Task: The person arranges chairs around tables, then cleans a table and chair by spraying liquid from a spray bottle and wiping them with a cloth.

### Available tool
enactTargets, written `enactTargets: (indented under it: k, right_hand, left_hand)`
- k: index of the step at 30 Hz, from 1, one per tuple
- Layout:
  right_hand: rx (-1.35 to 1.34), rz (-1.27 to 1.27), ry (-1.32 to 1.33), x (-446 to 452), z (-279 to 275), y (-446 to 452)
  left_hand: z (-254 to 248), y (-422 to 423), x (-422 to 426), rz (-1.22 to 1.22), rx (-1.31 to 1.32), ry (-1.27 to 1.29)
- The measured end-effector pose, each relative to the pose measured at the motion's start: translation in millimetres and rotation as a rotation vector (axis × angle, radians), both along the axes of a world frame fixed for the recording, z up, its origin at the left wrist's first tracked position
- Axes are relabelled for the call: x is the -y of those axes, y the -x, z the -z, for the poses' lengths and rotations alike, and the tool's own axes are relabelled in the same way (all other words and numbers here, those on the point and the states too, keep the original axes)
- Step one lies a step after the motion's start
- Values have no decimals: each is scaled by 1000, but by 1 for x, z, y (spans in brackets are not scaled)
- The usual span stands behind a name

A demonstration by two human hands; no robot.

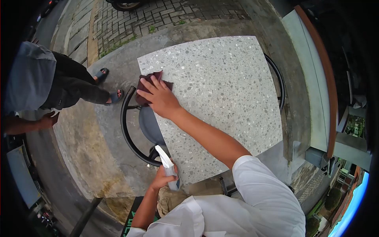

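Observation:
A dark maroon cloth (143,82) lies at the left edge of the speckled grey-white table (221,87), partly hanging over it. My right hand (162,98) presses on the cloth with its fingers spread. Below, near the table's lower left corner, my left hand (162,178) is wrapped round a spray bottle (170,170) with a white top. The bottle is held upright beside the table edge, and its lower part is partly hidden by my fingers.
A black-armed chair (125,118) with a grey seat (150,125) stands at the table's left side. Another chair's curved arm (281,79) shows at the right. A person in dark trousers (71,83) stands at the left. A white counter (310,79) runs along the right.

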State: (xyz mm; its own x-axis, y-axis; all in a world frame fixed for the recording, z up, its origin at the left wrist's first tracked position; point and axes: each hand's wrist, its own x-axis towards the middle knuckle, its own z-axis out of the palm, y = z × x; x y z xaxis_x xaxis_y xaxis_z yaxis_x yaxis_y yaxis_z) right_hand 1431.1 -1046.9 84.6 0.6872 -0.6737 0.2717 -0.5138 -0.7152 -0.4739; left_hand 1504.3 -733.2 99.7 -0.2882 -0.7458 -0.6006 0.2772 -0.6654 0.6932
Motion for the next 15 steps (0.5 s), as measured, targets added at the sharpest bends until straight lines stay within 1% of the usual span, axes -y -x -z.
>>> enactTargets:
  k: [1, 2, 4, 5, 6, 7, 8, 9, 11, 13, 14, 15]
  right_hand:
    - [-24, -101, 39, 1, -1, -17]
    - [-21, -100, 45, 11, 1, -14]
    - [9, -193, -28, 57, -6, 10]
    - [1, -70, 13, 88, 3, 40]
    - [-48, 82, -1, 123, -2, 86]
    - [-25, 248, 34, 161, 4, 140]
    - [-66, 428, 34, 200, 8, 199]
    - [-38, 595, 17, 234, 24, 263]
    - [-134, 899, -20, 276, 43, 379]
    - [-148, 937, 18, 286, 52, 376]
    - [-172, 980, 52, 274, 59, 384]
    - [-145, 953, 91, 257, 51, 346]
  left_hand:
    - [-2, 0, 3, -37, -15, 11]
    - [-5, 0, 3, -36, -12, 17]
    - [-6, -1, 4, -36, 14, -29]
    - [-3, -1, 5, -23, 11, -25]
    - [0, 0, 2, -33, 29, -5]
    - [3, 0, -1, -47, 47, 17]
    - [7, -3, -3, -24, 35, 20]
    - [11, -5, -4, -1, 23, 23]
    - [12, -5, -6, -3, 22, 45]
    - [9, -6, -1, 8, 17, 64]
    - [5, -4, -3, -28, 1, 23]
    - [1, 0, 0, -64, -15, -8]
